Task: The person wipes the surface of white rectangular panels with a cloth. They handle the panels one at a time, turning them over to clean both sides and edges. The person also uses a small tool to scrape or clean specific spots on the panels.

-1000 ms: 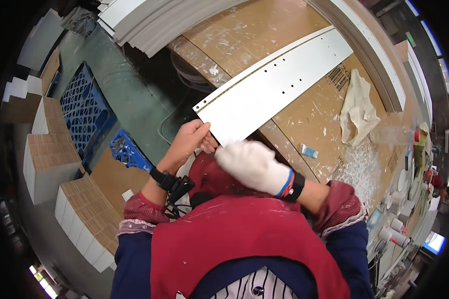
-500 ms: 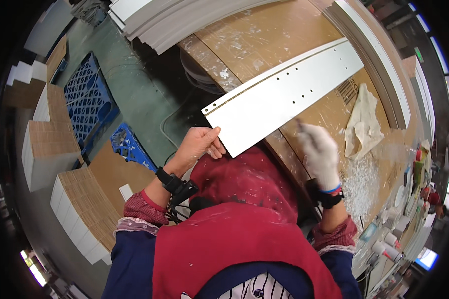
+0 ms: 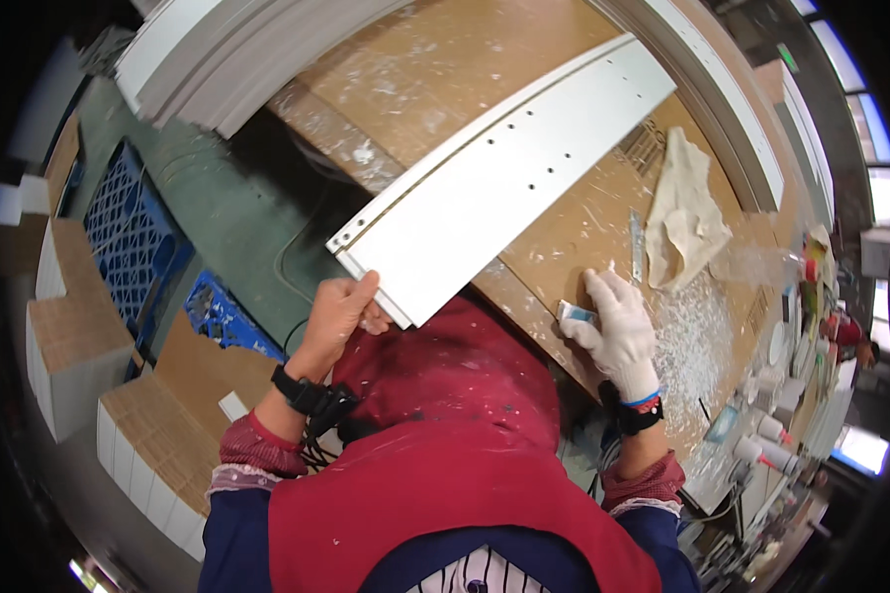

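My bare left hand [image 3: 344, 314] pinches the near corner of a long white panel [image 3: 465, 217], thumb on top and fingers underneath. The panel slants away to the far right across the table; dark holes dot its face and a narrow groove follows its far long edge. On the right, my white-gloved right hand [image 3: 621, 336] is low over the table near its front edge. A small blue-and-white piece [image 3: 576, 313] sticks out between its thumb and forefinger; the rest of it is hidden by the glove.
A crumpled cream cloth [image 3: 684, 222] lies on the brown table beside a narrow clear strip [image 3: 636, 245] and white shavings [image 3: 697, 341]. Long white profiles [image 3: 727, 109] stand along the far right. Stacked boards [image 3: 148, 445] and a blue pallet [image 3: 133, 232] are at left.
My right hand has come down onto the table area, with the blue-and-white piece now showing at its thumb. In the picture, panel and left hand sit further left as the view has shifted.
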Demonstrator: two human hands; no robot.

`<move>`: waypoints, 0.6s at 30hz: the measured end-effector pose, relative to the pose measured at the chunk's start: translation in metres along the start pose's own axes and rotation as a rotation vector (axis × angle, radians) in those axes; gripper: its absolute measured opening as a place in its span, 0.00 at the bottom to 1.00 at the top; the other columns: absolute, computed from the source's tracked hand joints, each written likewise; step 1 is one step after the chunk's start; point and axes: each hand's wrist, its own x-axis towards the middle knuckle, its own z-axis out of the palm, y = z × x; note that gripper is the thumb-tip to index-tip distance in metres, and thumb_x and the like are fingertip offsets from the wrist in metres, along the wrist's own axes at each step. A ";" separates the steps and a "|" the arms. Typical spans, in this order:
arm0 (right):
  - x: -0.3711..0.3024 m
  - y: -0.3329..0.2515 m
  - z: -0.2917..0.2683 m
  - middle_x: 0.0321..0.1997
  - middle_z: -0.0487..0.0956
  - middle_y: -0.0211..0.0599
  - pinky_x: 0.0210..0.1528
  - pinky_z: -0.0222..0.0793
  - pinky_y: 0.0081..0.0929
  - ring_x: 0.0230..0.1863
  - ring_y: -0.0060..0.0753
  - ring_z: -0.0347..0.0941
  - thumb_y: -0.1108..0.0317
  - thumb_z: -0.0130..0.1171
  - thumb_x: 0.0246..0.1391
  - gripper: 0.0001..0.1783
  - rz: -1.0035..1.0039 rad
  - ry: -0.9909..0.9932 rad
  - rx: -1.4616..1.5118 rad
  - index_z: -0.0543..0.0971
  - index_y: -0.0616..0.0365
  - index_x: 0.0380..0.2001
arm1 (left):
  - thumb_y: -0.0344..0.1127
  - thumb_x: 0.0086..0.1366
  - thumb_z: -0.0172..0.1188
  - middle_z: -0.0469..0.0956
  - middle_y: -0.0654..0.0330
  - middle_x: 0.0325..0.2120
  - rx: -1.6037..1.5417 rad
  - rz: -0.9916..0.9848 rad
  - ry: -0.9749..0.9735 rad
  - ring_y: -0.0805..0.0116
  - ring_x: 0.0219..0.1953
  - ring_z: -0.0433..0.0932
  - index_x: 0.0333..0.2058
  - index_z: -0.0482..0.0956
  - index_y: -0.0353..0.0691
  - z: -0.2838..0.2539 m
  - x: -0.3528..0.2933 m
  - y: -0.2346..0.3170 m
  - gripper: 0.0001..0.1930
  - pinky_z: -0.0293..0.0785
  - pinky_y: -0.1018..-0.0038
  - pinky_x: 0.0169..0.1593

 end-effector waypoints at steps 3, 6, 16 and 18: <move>-0.009 0.006 0.009 0.39 0.76 0.40 0.43 0.70 0.35 0.41 0.45 0.72 0.61 0.66 0.39 0.24 0.071 0.079 0.073 0.77 0.56 0.42 | 0.55 0.68 0.45 0.75 0.53 0.13 0.104 -0.016 -0.155 0.66 0.17 0.76 0.11 0.71 0.35 0.003 -0.006 0.009 0.32 0.71 0.76 0.23; -0.014 0.007 0.013 0.37 0.78 0.39 0.43 0.71 0.28 0.38 0.38 0.75 0.68 0.64 0.43 0.19 0.230 0.167 0.367 0.77 0.58 0.41 | 0.42 0.68 0.45 0.76 0.52 0.12 0.308 -0.162 -0.384 0.65 0.18 0.77 0.10 0.73 0.33 0.009 -0.021 0.020 0.28 0.71 0.76 0.24; 0.025 -0.043 0.023 0.39 0.75 0.33 0.42 0.67 0.19 0.39 0.23 0.71 0.76 0.64 0.42 0.18 0.297 0.068 1.288 0.77 0.63 0.41 | 0.51 0.65 0.51 0.79 0.54 0.18 0.368 -0.161 -0.351 0.72 0.18 0.77 0.20 0.80 0.27 0.020 -0.020 0.027 0.28 0.72 0.80 0.23; 0.046 -0.060 0.016 0.38 0.75 0.36 0.42 0.67 0.21 0.39 0.27 0.72 0.77 0.64 0.42 0.18 -0.010 0.085 1.109 0.77 0.61 0.41 | 0.53 0.65 0.50 0.79 0.53 0.17 0.322 -0.165 -0.316 0.71 0.18 0.77 0.20 0.80 0.28 0.021 -0.024 0.020 0.30 0.73 0.80 0.23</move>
